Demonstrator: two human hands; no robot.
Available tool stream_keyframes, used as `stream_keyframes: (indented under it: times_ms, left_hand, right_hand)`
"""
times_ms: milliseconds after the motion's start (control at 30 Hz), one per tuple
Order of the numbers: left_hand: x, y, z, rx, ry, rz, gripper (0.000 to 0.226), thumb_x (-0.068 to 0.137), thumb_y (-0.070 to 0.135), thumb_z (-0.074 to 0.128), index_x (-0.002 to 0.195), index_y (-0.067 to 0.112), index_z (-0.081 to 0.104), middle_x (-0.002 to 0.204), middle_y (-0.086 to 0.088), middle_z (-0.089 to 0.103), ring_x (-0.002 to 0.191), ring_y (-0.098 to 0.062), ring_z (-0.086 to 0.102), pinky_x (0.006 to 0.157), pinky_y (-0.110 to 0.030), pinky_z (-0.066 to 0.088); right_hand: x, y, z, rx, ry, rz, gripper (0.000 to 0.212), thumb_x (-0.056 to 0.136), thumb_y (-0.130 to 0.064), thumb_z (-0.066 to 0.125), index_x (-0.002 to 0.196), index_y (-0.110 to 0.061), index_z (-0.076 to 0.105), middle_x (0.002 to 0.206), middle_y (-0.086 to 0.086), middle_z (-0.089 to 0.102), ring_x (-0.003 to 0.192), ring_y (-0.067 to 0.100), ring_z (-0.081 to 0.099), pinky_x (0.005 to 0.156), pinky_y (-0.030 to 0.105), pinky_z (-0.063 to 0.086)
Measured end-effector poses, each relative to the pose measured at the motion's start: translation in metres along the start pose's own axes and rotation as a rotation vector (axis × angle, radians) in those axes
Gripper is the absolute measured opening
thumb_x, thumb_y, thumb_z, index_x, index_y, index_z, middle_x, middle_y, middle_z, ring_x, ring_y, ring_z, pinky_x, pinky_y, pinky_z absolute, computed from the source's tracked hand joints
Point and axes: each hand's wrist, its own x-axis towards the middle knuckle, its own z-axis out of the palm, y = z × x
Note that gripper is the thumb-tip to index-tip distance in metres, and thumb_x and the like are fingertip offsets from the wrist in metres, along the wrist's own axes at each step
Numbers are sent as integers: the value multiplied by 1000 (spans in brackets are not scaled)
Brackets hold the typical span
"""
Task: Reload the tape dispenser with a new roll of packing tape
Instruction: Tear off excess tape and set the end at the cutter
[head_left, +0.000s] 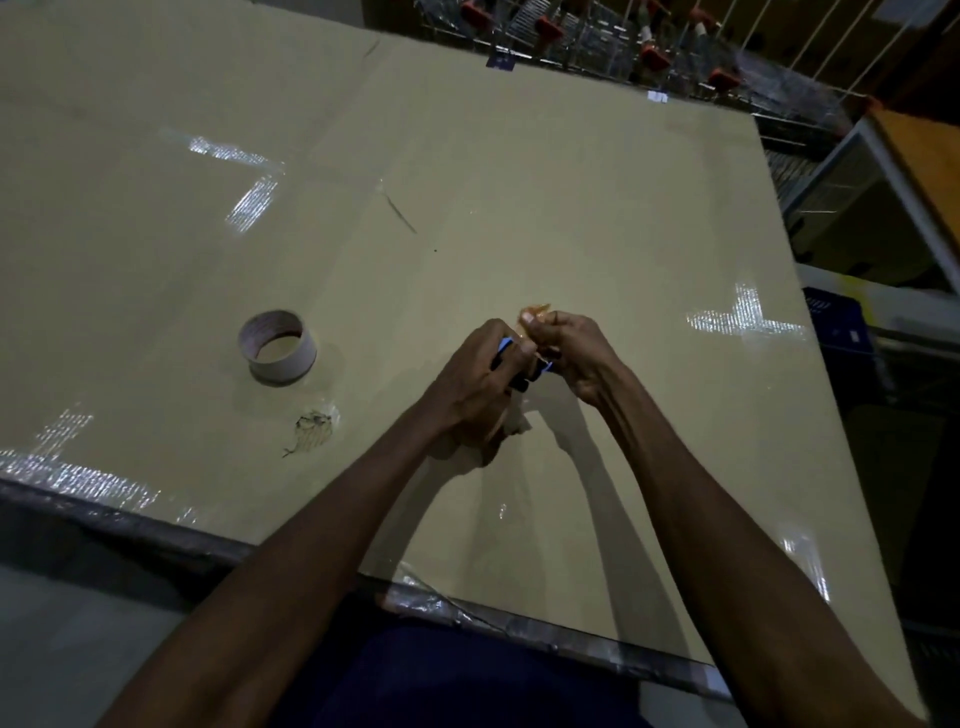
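Both my forearms reach out over the cardboard-covered table (519, 208). Left hand (475, 382) is curled tight around the blue-and-black tape dispenser (524, 364), mostly hidden under my fingers. Just beyond it, right hand (576, 353) pinches a crumpled amber tape end (535, 314). Well left of the dispenser, an empty cardboard core (278, 353) stands alone on the table.

Just one view here, head-mounted wide-angle, looking forward and steeply down onto a cardboard-covered table (467, 197). It sits close over that table, both forearms reaching in from the bottom edge. The table fills most of the frame; shopping carts (597, 36) show past its far edge.
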Motion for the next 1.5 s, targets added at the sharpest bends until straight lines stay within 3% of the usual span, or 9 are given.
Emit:
stream_keyframes:
  times_ms: [233,433,533,633,733,967,1233,1367,1500]
  left_hand:
    - [17,8,-15,-91,145,-222,36,104,42,42,92,9,49,81,0,58,62,3,60,63,-22,52]
    - [33,-1,-38,-65,138,-405,59,96,68,31,120,16,43,117,-7,56,107,-22,60,96,-45,51]
    - [33,5,-42,82,95,-449,77,77,85,44,119,22,30,127,-8,44,114,-24,55,100,-46,50]
    - [28,9,-41,204,50,-434,93,65,66,79,124,21,22,124,-2,30,116,-23,49,99,-40,51]
    - [25,11,-41,266,109,-367,94,65,45,89,125,15,24,127,-6,37,112,-25,55,94,-38,53]
    - [28,19,-51,352,169,-317,71,72,30,85,131,21,46,129,-2,63,107,-22,64,78,-30,49]
    - [25,25,-42,455,210,-252,61,72,37,76,129,33,52,122,5,66,102,-24,63,73,-29,40]
    - [25,29,-39,475,191,-239,61,71,35,76,127,36,54,122,7,66,104,-24,63,74,-29,37]
    - [29,30,-37,492,161,-214,62,73,33,77,130,32,54,124,5,66,106,-23,63,75,-28,37]
  right_hand:
    - [2,-13,11,149,8,-77,13,92,-16,68,98,-4,69,88,8,71,72,15,66,64,20,56]
    - [0,-15,19,139,-42,-139,17,90,-22,70,100,-9,66,98,9,73,89,21,73,83,37,60]
    - [1,-12,23,98,-19,-172,26,87,-21,74,106,-6,65,102,10,74,97,23,72,83,39,61]
    - [1,-12,25,85,12,-193,26,85,-20,75,104,-7,63,97,7,75,95,22,72,74,36,60]
    - [-1,-12,24,108,9,-186,23,85,-18,76,101,-8,62,95,6,75,92,20,73,72,33,60]
    - [-3,-17,20,92,62,-176,42,85,-25,75,112,4,64,100,15,74,92,28,71,89,46,58]
    - [-6,-23,18,222,178,-142,30,99,-34,55,99,-7,68,89,12,71,79,27,71,77,42,63]
    - [-11,-22,9,307,226,-98,14,92,-20,63,91,-5,65,85,18,67,67,29,70,59,30,60]
    - [-13,-19,2,328,183,-99,11,87,-2,66,99,-3,64,87,17,68,72,28,69,63,30,61]
